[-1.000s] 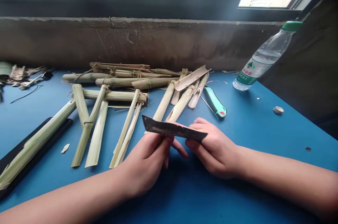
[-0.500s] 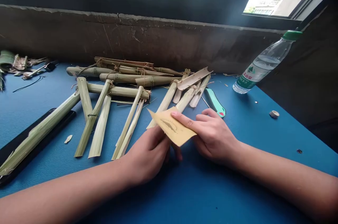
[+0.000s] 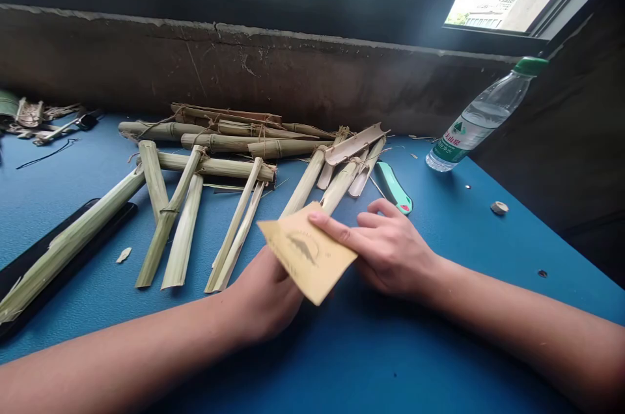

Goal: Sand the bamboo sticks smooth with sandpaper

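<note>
A tan square of sandpaper (image 3: 305, 251), its printed back facing up, is pinched at its right side by my right hand (image 3: 390, 248). The index finger of that hand lies along the sheet's top. Beneath the sheet my left hand (image 3: 266, 297) is curled, its fingertips covered, so what it grips is hidden. Just beyond the sheet, split bamboo pieces (image 3: 306, 183) slant down toward my hands. A bamboo frame with splayed legs (image 3: 181, 232) is to the left of my left hand.
Tied bamboo lengths (image 3: 215, 142) lie along the wall. A green-handled knife (image 3: 394, 189) is beyond my right hand, with a water bottle (image 3: 469, 124) behind it. At left, a long bamboo strip (image 3: 73, 245) lies over a black case (image 3: 114, 222).
The sandpaper has shifted left and toward me, turning flatter so more of its print shows. My right hand has moved slightly left with it. The whole view has also drifted a little.
</note>
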